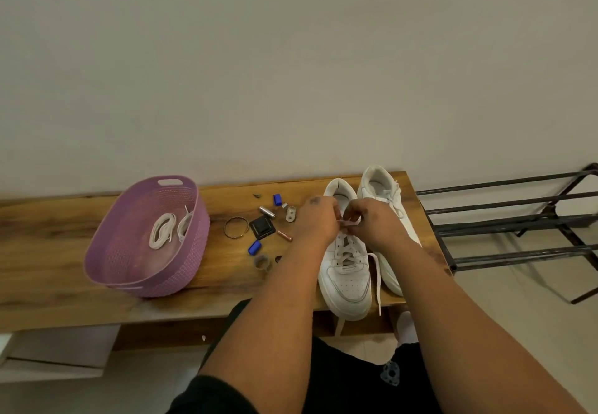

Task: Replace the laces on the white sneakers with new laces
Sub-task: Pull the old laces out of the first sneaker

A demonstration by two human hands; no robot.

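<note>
We see two white sneakers standing side by side at the right end of the wooden desk (64,229), toes toward us. Over the near sneaker (346,271), both hands meet at the top of its lacing: the left hand (318,219) has its fingers curled in, pinching the white lace (348,222), and the right hand (372,219) likewise pinches that lace, fingertips nearly touching the other hand's. Lower down the lace is crossed through the eyelets, and one loose end (377,281) trails over the shoe's right side and past the desk's front edge. The far sneaker (385,193) sits just beside it, partly hidden behind the right wrist, with its own lace in place. At the left, well apart from the shoes, a purple basket (110,252) holds two coiled white laces (161,229). Between basket and shoes lie small items: two blue caps (254,247), a metal cylinder (267,211), a thin ring (236,227) and a dark square piece (261,227). A black metal rack (504,219) stands to the right of the desk.
</note>
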